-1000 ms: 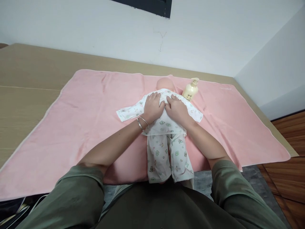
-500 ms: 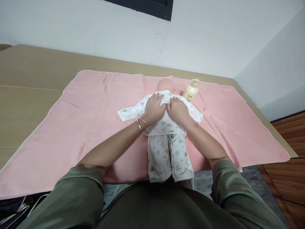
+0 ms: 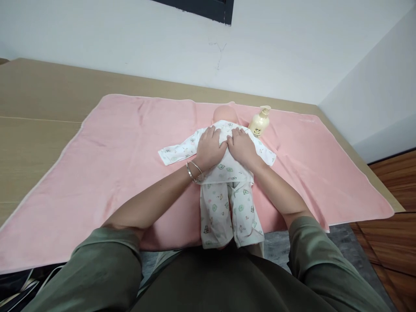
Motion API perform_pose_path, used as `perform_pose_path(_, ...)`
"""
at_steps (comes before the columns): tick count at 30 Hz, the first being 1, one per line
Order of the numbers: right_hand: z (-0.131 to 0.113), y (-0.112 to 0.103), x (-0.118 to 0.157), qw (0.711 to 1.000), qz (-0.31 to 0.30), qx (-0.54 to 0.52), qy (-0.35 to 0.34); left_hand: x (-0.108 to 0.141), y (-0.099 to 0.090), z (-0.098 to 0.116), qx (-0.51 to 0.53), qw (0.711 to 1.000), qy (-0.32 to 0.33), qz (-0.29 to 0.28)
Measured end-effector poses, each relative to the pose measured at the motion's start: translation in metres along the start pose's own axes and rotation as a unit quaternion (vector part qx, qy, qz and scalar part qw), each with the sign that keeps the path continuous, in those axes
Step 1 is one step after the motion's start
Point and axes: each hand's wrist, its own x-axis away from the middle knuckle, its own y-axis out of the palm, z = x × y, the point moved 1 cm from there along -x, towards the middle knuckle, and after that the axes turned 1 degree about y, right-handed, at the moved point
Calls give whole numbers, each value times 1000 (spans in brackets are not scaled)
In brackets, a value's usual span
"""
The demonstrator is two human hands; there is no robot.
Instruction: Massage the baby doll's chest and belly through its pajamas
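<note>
A baby doll (image 3: 231, 171) in a white printed top and trousers lies on a pink blanket (image 3: 130, 143), its head at the far end and its legs toward me. No face shows on the head, which looks turned down. My left hand (image 3: 210, 149) rests flat on the left of the doll's upper back, fingers stretched out. On the right of the back lies my right hand (image 3: 242, 147), also flat and open. The thumbs come close together in the middle. Both hands press on the cloth without gripping it.
A cream pump bottle (image 3: 260, 123) stands on the blanket just right of the doll's head. Under the blanket is a wooden table (image 3: 42, 95), set against a white wall (image 3: 276, 56). Brown wooden drawers (image 3: 393, 203) are at the far right.
My hands have stayed on the doll's back, with the right fingers slightly more spread and a little higher. The whole view has shifted slightly; the doll and bottle keep their places.
</note>
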Motion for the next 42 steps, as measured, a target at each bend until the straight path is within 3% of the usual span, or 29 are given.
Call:
perform_pose_path(5,-16,-6,17,999,-1,48,-26,-8,1,-10,1,1000,3,-13)
perform_pose_path(13,10,-1,-13,999,0,-33,-7,15,-2,14,-14,999,29,8)
perform_pose_path(18,-5,-2,3,1000,4,13,-12,-2,-4,-1,16,1000,-7,3)
perform_pose_path(23,-16,-7,15,998,13,48,-36,-16,-6,-15,41,999,3,-11)
perform_pose_path(33,11,4,-16,999,-1,-47,-4,-2,11,-11,3,1000,10,13)
perform_pose_path(42,19,-1,-22,996,-49,-64,-38,8,5,2,-11,1000,2,25)
